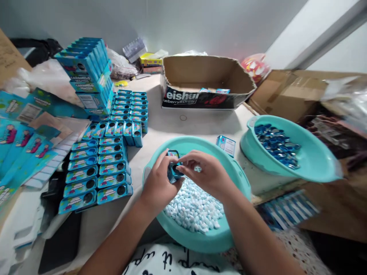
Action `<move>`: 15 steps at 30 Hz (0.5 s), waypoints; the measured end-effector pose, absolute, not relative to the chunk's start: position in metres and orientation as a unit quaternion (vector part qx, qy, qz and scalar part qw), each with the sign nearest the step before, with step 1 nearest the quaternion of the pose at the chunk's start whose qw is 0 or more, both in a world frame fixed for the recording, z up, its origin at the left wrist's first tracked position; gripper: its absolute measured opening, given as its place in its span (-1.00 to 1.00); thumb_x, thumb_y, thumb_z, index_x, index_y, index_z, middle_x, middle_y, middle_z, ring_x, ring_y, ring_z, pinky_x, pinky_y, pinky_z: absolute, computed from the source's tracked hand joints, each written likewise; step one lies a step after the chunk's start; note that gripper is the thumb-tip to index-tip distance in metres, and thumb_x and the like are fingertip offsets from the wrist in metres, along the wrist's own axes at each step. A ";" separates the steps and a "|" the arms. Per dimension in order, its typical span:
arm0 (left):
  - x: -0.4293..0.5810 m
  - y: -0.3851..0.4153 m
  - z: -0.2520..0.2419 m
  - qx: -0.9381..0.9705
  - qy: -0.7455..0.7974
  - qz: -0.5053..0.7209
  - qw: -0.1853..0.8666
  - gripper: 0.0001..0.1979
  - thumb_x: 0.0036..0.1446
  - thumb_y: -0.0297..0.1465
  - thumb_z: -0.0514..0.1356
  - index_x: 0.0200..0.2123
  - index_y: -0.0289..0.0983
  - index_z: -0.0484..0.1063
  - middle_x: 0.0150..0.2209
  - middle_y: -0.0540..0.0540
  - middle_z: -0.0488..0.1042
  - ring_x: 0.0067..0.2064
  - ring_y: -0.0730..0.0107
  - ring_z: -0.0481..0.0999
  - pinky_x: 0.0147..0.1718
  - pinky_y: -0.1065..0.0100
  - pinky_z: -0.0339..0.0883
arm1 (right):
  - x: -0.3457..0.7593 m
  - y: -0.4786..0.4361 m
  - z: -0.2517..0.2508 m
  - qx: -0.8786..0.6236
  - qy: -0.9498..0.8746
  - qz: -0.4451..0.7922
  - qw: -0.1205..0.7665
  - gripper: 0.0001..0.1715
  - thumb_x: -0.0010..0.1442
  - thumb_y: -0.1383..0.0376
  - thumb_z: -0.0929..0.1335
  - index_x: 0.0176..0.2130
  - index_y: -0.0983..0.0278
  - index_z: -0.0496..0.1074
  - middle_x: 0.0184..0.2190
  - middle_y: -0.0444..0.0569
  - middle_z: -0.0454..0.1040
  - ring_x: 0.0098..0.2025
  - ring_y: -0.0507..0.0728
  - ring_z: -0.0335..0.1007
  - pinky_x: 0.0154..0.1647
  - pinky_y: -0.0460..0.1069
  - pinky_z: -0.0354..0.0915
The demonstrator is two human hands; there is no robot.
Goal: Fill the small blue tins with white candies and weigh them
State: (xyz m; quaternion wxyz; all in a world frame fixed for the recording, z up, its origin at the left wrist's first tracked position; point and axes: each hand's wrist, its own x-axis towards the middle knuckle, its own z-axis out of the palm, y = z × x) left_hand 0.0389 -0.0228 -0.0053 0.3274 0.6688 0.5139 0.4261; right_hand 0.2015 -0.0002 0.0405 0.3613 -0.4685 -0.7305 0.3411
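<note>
My left hand (157, 182) is wrapped round a small blue tin (172, 168), held upright over a teal basin (206, 236) full of small white and blue candies (193, 208). My right hand (205, 173) pinches at the tin's round opening with its fingertips; whether a candy sits between them I cannot make out. Both hands hover above the candies at the basin's near left.
Rows of small blue tins (99, 170) lie left of the basin, with stacked blue cartons (88, 72) behind. A second teal basin (312, 160) at the right holds blue caps (276, 145). One loose tin (226, 145) and an open cardboard box (205, 82) lie beyond.
</note>
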 end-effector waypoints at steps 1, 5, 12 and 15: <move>0.039 -0.023 -0.006 0.670 0.514 0.426 0.325 -0.53 -0.02 -0.53 0.36 -0.03 -0.16 0.37 0.15 -0.18 0.47 0.29 0.04 0.41 0.18 0.01 0.41 | 0.201 0.000 0.039 -0.476 -0.738 0.319 0.357 -0.89 0.20 0.26 0.45 -0.29 0.27 0.56 -0.42 -0.08 0.48 -0.43 0.03 0.38 -0.40 -0.05 0.32; 0.038 -0.023 -0.008 0.677 0.510 0.424 0.318 -0.51 0.00 -0.47 0.36 0.01 -0.17 0.33 0.05 -0.16 0.52 0.25 0.02 0.45 0.13 0.05 0.44 | 0.201 -0.002 0.040 -0.478 -0.763 0.281 0.332 -0.93 0.22 0.30 0.43 -0.30 0.24 0.56 -0.40 -0.08 0.51 -0.39 0.03 0.38 -0.35 -0.04 0.28; 0.036 -0.023 -0.011 0.690 0.490 0.435 0.308 -0.61 0.04 -0.40 0.36 -0.07 -0.16 0.33 -0.06 -0.08 0.50 0.01 0.16 0.57 0.02 0.11 0.48 | 0.198 -0.003 0.045 -0.439 -0.691 0.408 0.405 -0.73 0.31 0.12 0.35 -0.30 0.25 0.50 -0.44 -0.08 0.56 -0.40 0.04 0.44 -0.37 -0.05 0.29; 0.036 -0.024 -0.009 0.686 0.502 0.428 0.307 -0.64 0.01 -0.44 0.37 -0.14 -0.16 0.33 0.02 -0.10 0.46 0.04 0.17 0.54 0.02 0.12 0.47 | 0.205 0.011 0.033 -0.541 -0.603 0.380 0.446 -0.69 0.36 0.12 0.25 -0.17 0.25 0.47 -0.32 0.00 0.57 -0.30 0.10 0.50 -0.26 -0.01 0.39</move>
